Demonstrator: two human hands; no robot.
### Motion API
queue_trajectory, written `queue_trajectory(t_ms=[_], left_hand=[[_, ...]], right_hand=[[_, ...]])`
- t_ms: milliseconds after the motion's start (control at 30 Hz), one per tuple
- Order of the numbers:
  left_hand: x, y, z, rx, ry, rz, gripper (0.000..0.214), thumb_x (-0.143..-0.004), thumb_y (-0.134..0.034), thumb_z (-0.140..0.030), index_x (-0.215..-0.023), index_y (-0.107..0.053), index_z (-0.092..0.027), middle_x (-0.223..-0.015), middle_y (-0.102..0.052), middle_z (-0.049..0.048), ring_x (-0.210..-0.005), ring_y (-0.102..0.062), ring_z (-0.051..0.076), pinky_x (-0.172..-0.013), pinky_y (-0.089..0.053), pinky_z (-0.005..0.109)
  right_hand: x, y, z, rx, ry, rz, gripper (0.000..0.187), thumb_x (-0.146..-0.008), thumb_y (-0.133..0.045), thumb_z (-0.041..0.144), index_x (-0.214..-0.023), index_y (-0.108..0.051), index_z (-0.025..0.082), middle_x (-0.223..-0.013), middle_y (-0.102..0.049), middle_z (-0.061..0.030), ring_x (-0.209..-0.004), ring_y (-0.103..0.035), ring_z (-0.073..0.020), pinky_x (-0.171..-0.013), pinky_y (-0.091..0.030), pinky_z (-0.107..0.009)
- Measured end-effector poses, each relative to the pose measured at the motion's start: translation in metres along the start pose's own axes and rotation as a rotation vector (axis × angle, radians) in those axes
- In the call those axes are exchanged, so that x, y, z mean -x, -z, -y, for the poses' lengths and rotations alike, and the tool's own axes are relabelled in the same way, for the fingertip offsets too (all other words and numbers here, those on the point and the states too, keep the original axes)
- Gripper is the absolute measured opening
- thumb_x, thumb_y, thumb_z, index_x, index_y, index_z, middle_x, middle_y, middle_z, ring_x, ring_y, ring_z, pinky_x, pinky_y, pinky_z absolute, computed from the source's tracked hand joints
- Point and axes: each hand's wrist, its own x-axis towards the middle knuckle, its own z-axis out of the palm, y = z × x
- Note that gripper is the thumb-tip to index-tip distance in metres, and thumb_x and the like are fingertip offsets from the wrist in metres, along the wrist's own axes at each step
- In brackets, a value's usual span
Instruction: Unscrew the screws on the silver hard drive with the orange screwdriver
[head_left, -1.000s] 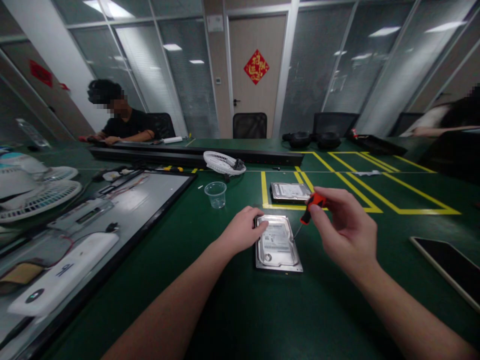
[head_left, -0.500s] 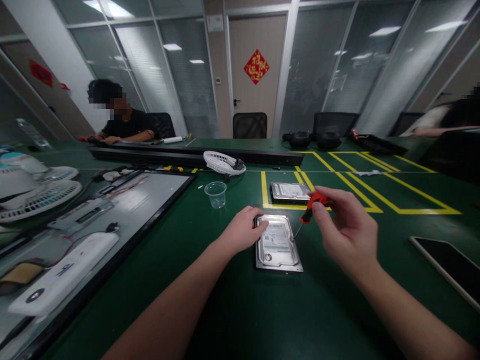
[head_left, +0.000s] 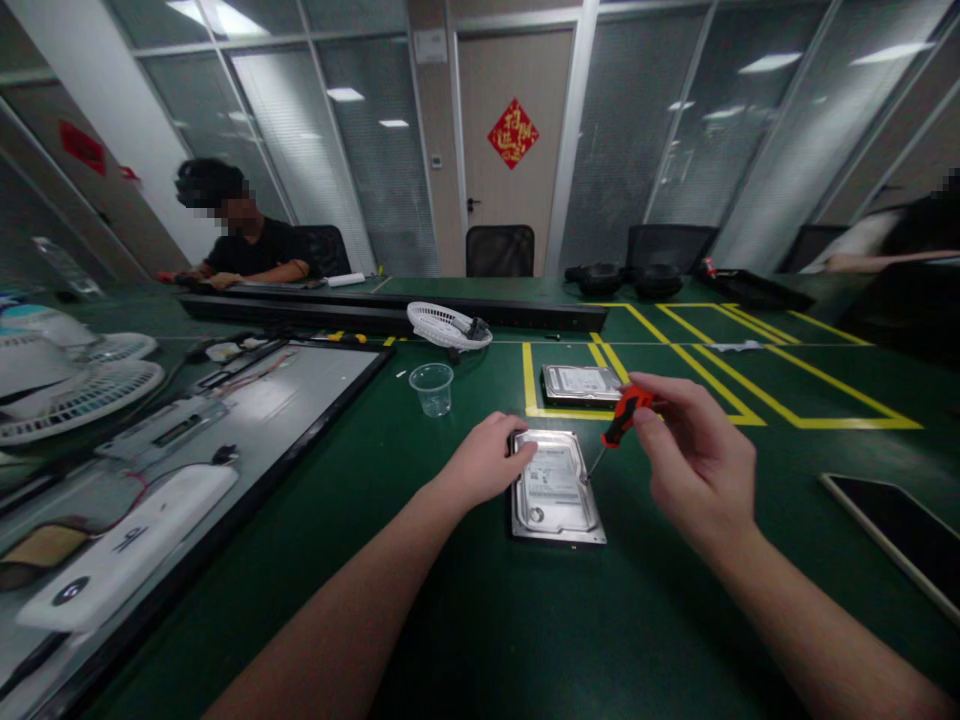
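A silver hard drive (head_left: 553,490) lies label up on the green table in front of me. My left hand (head_left: 491,455) grips its upper left edge, thumb on the top face and fingers curled over the far corner. In my right hand (head_left: 694,450) is a red and black screwdriver (head_left: 626,415), pinched by the handle between thumb and fingers. Its thin shaft slants down to the left, and the tip meets the drive's right edge. Whether the tip sits in a screw is too small to tell. Just beyond lies a second hard drive (head_left: 581,384) inside a yellow-taped box.
A clear plastic cup (head_left: 433,390) stands left of the drives, near a white fan grille (head_left: 448,328). A large panel with parts (head_left: 285,400) fills the left. At right lies a phone-like black slab (head_left: 900,530). One person (head_left: 259,245) sits across the table.
The fingers of my right hand have shifted slightly on the screwdriver, and more of its handle shows. The screwdriver tip, the hard drive and my left hand stay in place.
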Motion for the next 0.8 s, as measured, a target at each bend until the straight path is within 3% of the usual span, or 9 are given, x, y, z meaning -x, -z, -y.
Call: queue_trajectory(t_ms=[800], left_hand=[[0.0003,0.0009,-0.0007,0.009,0.0,0.0,0.034,-0.098,-0.059,-0.039,-0.119,-0.072,-0.016,-0.111,-0.067,0.0099,-0.094,-0.065,0.023,-0.087,-0.052,0.036]], right_hand=[[0.0001,-0.0039,-0.001,-0.046,-0.009,-0.014,0.037,-0.093,-0.068,0.016,-0.128,-0.068,0.027,-0.12,-0.072,-0.0073,-0.108,-0.071,-0.0223,-0.095,-0.058,-0.04]])
